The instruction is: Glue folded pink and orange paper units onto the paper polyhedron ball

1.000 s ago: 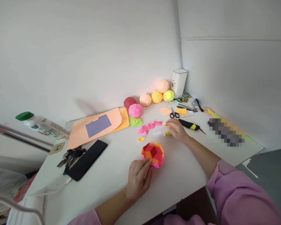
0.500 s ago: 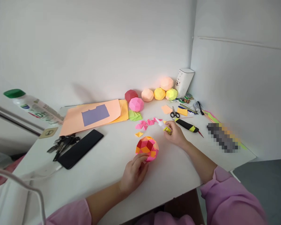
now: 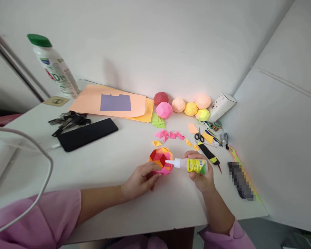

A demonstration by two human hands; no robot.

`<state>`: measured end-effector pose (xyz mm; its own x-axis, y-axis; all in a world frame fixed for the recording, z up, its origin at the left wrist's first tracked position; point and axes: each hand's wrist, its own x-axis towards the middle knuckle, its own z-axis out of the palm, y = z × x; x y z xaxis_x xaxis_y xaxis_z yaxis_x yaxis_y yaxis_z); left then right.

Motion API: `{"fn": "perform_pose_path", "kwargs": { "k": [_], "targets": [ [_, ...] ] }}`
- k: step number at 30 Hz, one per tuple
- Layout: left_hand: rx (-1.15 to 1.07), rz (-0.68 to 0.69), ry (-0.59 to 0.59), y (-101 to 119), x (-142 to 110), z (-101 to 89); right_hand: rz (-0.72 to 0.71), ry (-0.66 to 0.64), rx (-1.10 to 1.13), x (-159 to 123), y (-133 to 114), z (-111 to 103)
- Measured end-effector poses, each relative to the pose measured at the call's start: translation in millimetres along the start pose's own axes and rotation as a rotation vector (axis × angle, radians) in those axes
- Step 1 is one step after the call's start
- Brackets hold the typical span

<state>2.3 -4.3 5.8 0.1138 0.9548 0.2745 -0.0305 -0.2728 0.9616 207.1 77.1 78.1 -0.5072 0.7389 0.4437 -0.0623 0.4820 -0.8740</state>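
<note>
Left hand [image 3: 141,180] pinches the paper bowl [image 3: 160,154] just past its fingers [image 3: 152,167]; right hand [image 3: 206,180]'s gripping a squeeze bottle [image 3: 195,166], nozzle [image 3: 175,163] near those fingers. Squeeze too hard, they'd probably get dribbled on.

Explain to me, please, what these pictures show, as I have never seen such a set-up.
There is no machine: a person works with two bare hands, seen from a camera worn on the head, looking forward and down. The left hand holds a multicoloured folded-paper bowl by its near edge. The right hand holds a small plastic bottle with a yellow-and-green label, nozzle towards the bowl. On the white tabletop lie small pink folded-paper pieces, black-handled scissors, coloured faceted balls and a flat black phone.
</note>
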Motion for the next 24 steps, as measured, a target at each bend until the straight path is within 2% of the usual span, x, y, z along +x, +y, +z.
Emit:
{"fn": "perform_pose_path", "kwargs": {
  "k": [4, 11, 24],
  "targets": [
    [-0.113, 0.001, -0.013, 3, 0, 2.3, -0.134, -0.009, -0.106, -6, -8, 7],
    [-0.066, 0.036, -0.05, 0, 0, 2.1, -0.231, -0.075, -0.124, -13, -8, 18],
    [0.134, 0.09, -0.024, 3, 1, 0.6, -0.253, -0.059, -0.109, -11, -11, 23]
  ]
}}
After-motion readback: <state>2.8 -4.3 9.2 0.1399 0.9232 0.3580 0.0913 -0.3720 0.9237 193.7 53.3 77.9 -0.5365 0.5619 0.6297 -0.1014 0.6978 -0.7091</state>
